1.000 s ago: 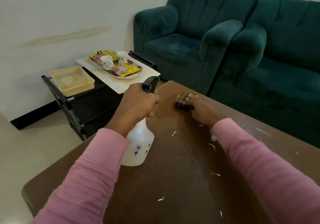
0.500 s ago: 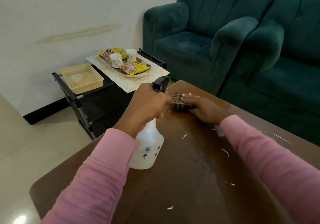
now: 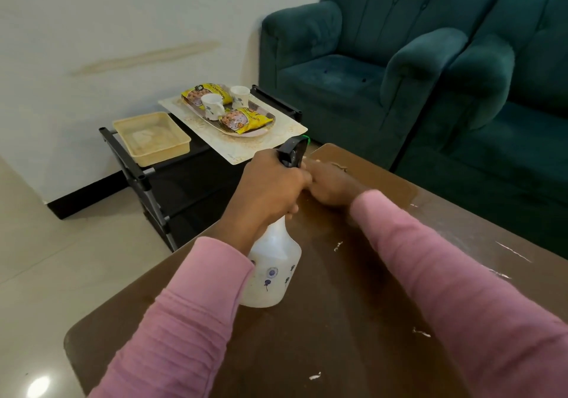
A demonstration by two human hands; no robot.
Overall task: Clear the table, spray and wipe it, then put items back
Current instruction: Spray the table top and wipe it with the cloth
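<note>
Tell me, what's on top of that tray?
On the tray: a near cup, a far cup, a near packet and a far packet. The near cup covers part of the far packet; inside the cups cannot be seen.

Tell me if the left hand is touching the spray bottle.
Touching. The head view shows the left hand wrapped round the neck of the spray bottle, fingers curled against it with no gap.

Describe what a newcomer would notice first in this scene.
The left hand grips the neck of a white spray bottle, upright on the brown table. The right hand lies just beyond it at the far corner. Behind, a tray of mugs and yellow snack packets sits beside teal armchairs.
</note>
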